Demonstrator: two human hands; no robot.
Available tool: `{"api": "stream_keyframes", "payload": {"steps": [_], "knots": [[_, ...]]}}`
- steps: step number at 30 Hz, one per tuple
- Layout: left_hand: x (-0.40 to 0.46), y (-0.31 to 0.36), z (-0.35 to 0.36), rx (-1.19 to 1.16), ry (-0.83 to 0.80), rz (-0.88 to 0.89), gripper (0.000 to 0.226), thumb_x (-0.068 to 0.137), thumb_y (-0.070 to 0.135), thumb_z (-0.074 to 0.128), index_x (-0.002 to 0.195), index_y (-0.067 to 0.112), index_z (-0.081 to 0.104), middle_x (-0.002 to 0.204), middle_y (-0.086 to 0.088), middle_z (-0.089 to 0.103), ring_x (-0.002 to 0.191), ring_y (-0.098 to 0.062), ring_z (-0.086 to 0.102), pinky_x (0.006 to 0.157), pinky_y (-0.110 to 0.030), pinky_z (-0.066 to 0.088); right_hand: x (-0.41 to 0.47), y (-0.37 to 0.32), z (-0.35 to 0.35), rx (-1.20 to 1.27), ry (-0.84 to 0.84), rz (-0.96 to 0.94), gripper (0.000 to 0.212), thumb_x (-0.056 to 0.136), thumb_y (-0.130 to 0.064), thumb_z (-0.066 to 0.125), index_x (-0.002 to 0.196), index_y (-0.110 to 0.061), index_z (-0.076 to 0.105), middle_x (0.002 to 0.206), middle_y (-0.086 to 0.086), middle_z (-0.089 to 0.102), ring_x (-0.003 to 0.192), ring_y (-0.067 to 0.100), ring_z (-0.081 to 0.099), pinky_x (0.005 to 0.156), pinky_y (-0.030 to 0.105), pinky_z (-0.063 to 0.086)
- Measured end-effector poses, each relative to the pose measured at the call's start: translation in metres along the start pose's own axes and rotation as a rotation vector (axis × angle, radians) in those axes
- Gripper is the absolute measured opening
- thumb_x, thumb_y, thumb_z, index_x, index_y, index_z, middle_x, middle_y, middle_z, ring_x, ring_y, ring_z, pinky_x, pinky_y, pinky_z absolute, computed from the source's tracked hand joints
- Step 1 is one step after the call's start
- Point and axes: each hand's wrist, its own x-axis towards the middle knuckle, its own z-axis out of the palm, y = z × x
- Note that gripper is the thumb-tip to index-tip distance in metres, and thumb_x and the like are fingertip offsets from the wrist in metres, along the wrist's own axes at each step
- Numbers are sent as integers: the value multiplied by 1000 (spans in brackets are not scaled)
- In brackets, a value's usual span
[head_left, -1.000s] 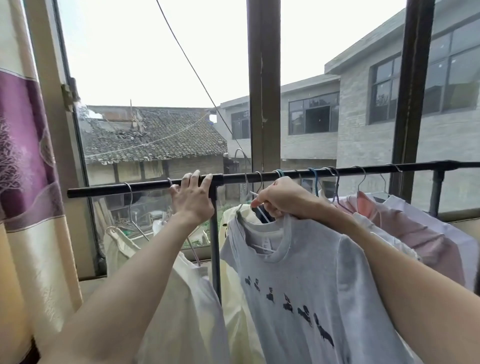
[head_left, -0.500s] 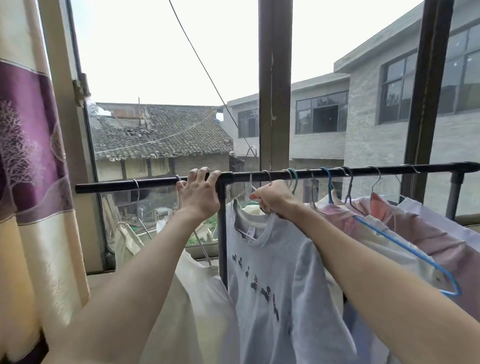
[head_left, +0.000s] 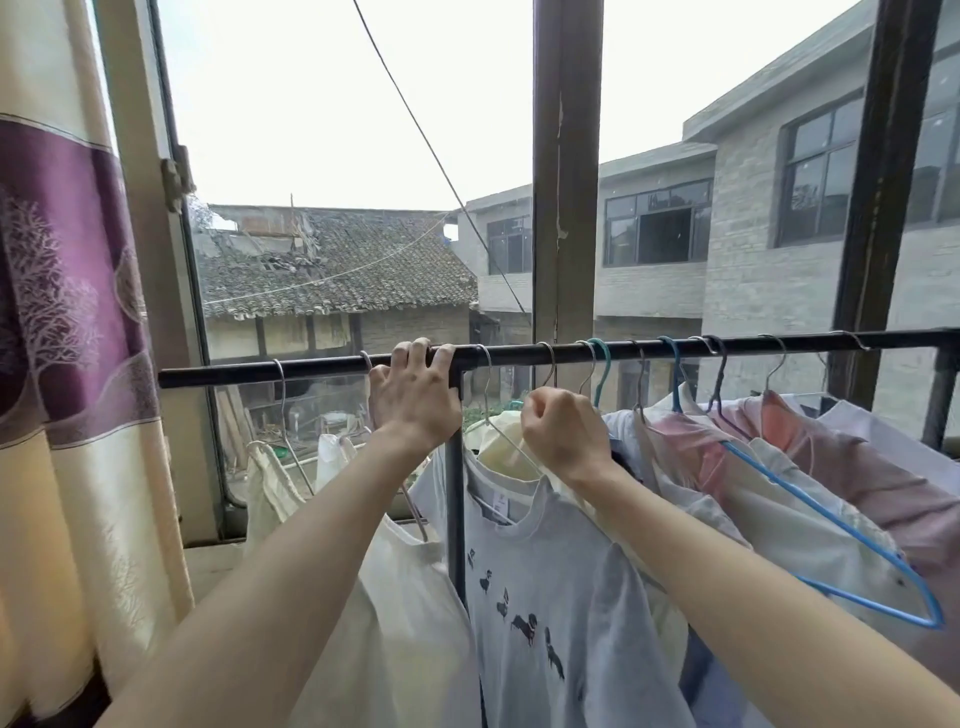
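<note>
Hanging limp from a thin wire hanger (head_left: 511, 447), the grey T-shirt (head_left: 545, 597) sits just below the right hand (head_left: 563, 434), whose fingers are curled in a tight fist around the wire beside the collar. The pinch itself is hidden behind the knuckles. The shirt looks light and soft, so it would likely sag or slip off the slick wire if pulled by the cloth; the stiff hanger neck seems the better hold. Left of those fingers, the left hand (head_left: 415, 400) wraps the black rail (head_left: 649, 349). To their right crowd pale garments and a blue hanger (head_left: 831, 525).
</note>
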Motion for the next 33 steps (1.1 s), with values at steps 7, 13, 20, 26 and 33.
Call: {"api": "stream_keyframes", "payload": {"steps": [7, 13, 20, 26, 33], "knots": [[-30, 32, 31, -119, 92, 470, 29, 88, 23, 44, 106, 12, 64, 110, -8, 66, 107, -25, 59, 92, -41, 41, 12, 38, 4, -311, -262, 129, 27, 91, -22, 44, 111, -11, 57, 112, 12, 62, 104, 32, 57, 84, 37, 45], [-42, 35, 40, -190, -63, 384, 35, 97, 30, 35, 89, 12, 64, 100, -2, 67, 101, -18, 58, 103, -34, 31, 7, 67, 7, -176, -249, 181, 23, 91, -16, 42, 74, -14, 57, 100, 17, 65, 98, 34, 59, 74, 32, 40], [-41, 31, 33, -189, -203, 331, 33, 95, 29, 41, 89, 10, 67, 106, -3, 61, 111, -18, 51, 94, -33, 39, 11, 105, -30, -266, -101, 406, 27, 93, -15, 39, 105, -8, 62, 107, 16, 63, 93, 30, 58, 78, 33, 46], [-40, 40, 27, 10, -257, 398, 24, 91, 13, 39, 91, 15, 63, 105, -2, 61, 111, -20, 51, 112, -48, 21, 2, 94, -46, -239, -108, 303, 27, 93, -21, 42, 99, -11, 66, 104, 13, 66, 95, 30, 60, 83, 37, 48], [-54, 84, 17, -177, -143, 371, 43, 92, 29, 46, 133, 19, 41, 133, -4, 47, 122, -23, 45, 108, -41, 25, -40, 86, -82, -244, -69, 155, 24, 90, -21, 45, 94, -15, 68, 101, 9, 68, 99, 31, 59, 85, 39, 45]]}}
